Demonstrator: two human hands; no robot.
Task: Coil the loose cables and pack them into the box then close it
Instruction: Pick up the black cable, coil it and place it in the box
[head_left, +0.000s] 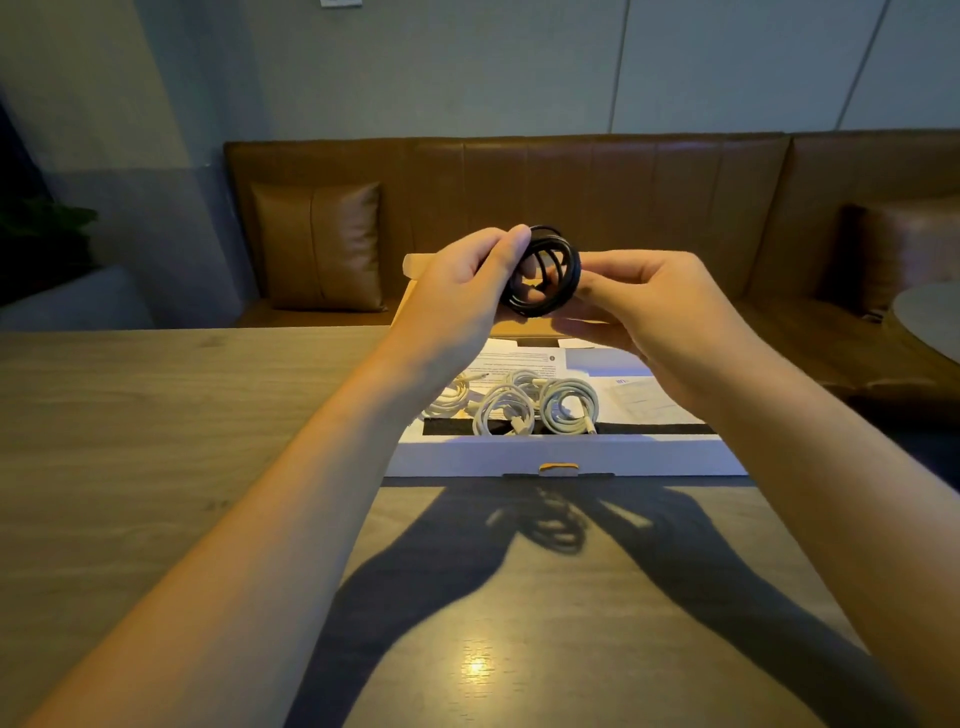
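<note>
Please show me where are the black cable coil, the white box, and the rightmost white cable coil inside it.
black cable coil (545, 270): head view, right side of the loop.
white box (561, 453): head view, near front wall.
rightmost white cable coil (569, 407): head view, its wound strands.

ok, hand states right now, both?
Left hand: fingers curled round the black cable coil, holding it.
Right hand: pinching the same coil's right edge.

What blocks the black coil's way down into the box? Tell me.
Nothing visible does. Both hands, left and right, hold the black coil above the open box; the white coils lie left of bare floor.
</note>
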